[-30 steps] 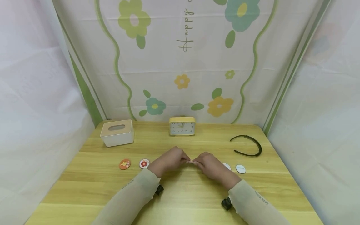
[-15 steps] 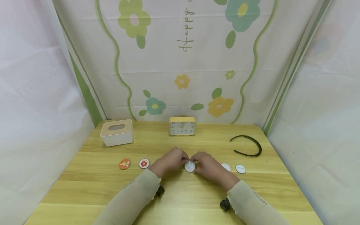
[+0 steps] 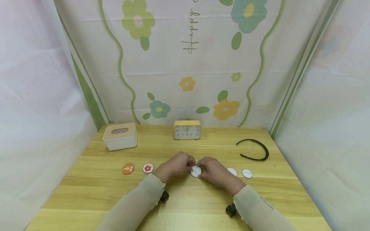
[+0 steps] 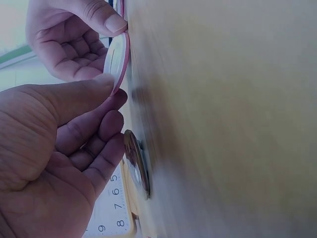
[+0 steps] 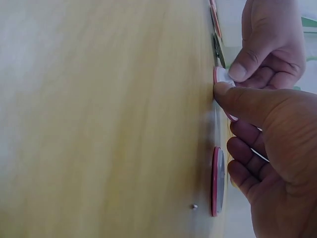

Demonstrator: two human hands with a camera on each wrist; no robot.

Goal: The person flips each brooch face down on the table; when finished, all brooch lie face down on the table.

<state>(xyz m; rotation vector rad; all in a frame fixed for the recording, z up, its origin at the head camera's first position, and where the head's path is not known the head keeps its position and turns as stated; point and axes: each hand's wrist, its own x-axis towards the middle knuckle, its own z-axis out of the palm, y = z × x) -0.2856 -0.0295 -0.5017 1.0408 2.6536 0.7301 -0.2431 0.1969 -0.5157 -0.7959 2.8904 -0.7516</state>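
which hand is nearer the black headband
Right: the right hand is left of the black headband and closer to the person; the left hand is farther left, across the white round badge that both hands pinch.

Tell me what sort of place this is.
Likely a makeshift, fabric-walled booth: a flower-printed cloth hangs behind the wood-grain table, and whitish sheets flank it on both sides.

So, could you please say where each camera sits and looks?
Head: head-worn, facing forward and down over the table; left hand, right hand and sleeves show.
Left wrist: worn there, facing the pinched disc; both hands show.
Right wrist: worn there, facing that disc; both hands show.
Shared by both wrist views: disc and hands.
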